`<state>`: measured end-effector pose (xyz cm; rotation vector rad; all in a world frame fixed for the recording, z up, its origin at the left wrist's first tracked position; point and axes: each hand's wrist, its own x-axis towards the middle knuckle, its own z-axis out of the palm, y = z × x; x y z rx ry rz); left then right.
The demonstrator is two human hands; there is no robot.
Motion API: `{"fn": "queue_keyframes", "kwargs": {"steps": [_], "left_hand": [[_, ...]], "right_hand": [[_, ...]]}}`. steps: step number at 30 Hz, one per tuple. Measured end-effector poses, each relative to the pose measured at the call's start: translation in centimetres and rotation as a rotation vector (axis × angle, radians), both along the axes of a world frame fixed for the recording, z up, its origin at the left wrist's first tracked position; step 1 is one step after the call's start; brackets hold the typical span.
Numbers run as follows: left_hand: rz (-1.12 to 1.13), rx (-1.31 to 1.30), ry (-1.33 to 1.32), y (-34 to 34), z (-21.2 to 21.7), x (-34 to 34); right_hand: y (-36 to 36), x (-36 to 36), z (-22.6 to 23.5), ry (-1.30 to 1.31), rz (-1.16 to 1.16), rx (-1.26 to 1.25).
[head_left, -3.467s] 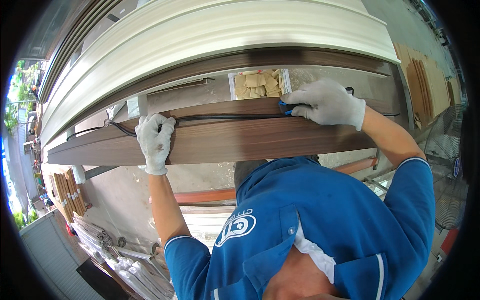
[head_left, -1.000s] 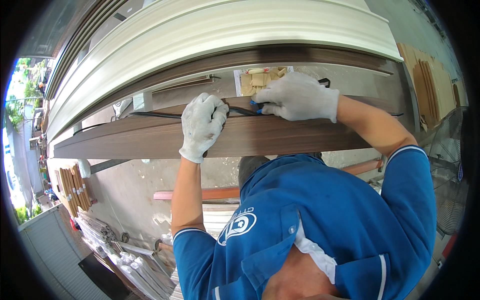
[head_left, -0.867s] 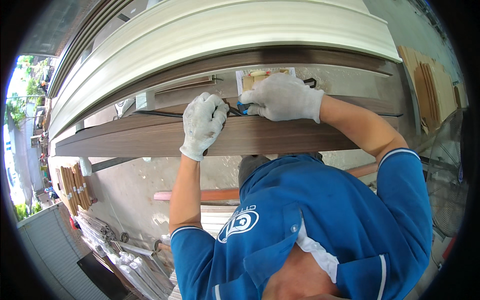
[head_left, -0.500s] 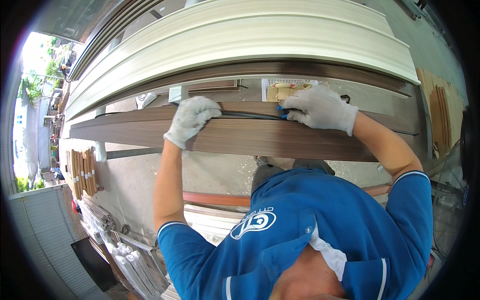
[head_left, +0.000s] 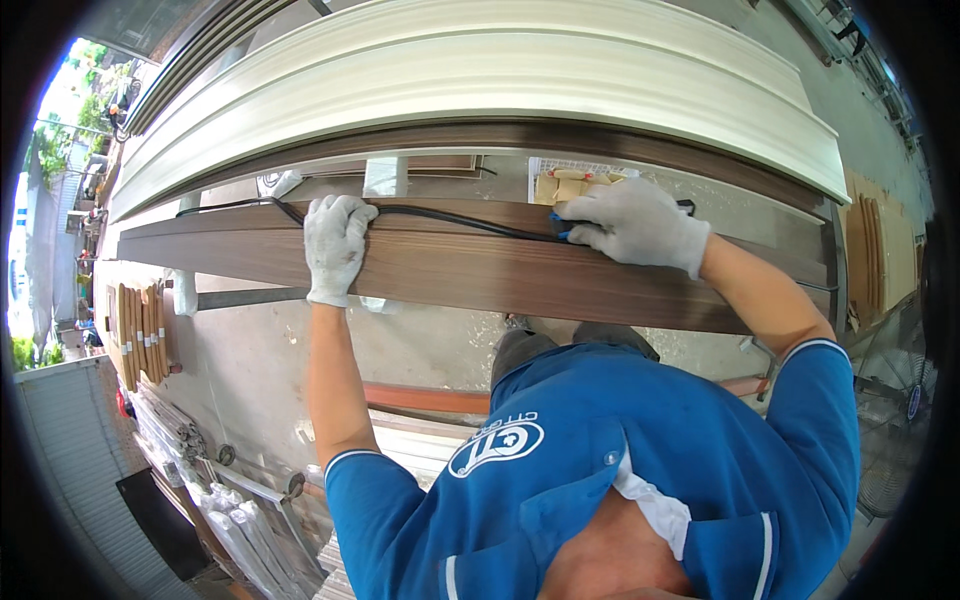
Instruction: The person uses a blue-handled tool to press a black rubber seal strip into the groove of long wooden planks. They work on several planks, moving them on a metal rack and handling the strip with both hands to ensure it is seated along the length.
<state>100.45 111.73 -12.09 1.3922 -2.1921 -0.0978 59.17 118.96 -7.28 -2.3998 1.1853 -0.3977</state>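
Note:
A long brown wood-grain profile [head_left: 460,275] lies across in front of me. Along its groove runs a thin black flexible strip [head_left: 450,220], bowed up slightly between my hands and trailing off loosely to the left. My left hand [head_left: 338,248], in a whitish work glove, is closed on the strip at the profile's far edge. Gloved as well, my right hand [head_left: 640,230] is closed round a small tool with blue parts [head_left: 563,236], held against the strip at the groove. My fingers hide most of the tool, so its kind does not show.
Beyond the profile lie wide cream panels [head_left: 480,75] and another brown profile [head_left: 600,143]. A white basket [head_left: 535,180] with tan pieces sits beneath. Bundled brown pieces [head_left: 140,330] stand at left, wrapped lengths [head_left: 245,535] lower left, and brown boards [head_left: 880,240] at right.
My left hand has slid left along the profile, and more of the black strip shows between my hands. The right hand keeps nearly the same place with the blue tool.

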Motion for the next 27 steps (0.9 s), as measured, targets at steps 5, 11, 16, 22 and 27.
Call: {"fn": "queue_keyframes", "kwargs": {"steps": [5, 11, 16, 22, 27], "left_hand": [[-0.004, 0.034, 0.032, -0.2, 0.7, -0.4], [-0.016, 0.020, 0.055, -0.2, 0.3, 0.1], [-0.076, 0.044, 0.092, -0.4, 0.5, 0.4], [-0.049, 0.070, 0.073, 0.0, 0.8, 0.4], [-0.128, 0.160, 0.120, -0.1, 1.8, 0.6]], "right_hand": [[-3.4, 6.3, -0.1, 0.041, 0.057, 0.075], [-7.8, 15.3, 0.2, 0.074, 0.156, 0.046], [-6.4, 12.0, -0.1, 0.085, 0.148, 0.066], [2.0, -0.3, 1.6, 0.174, -0.142, 0.101], [4.8, -5.6, 1.4, 0.108, -0.265, 0.141]]}}
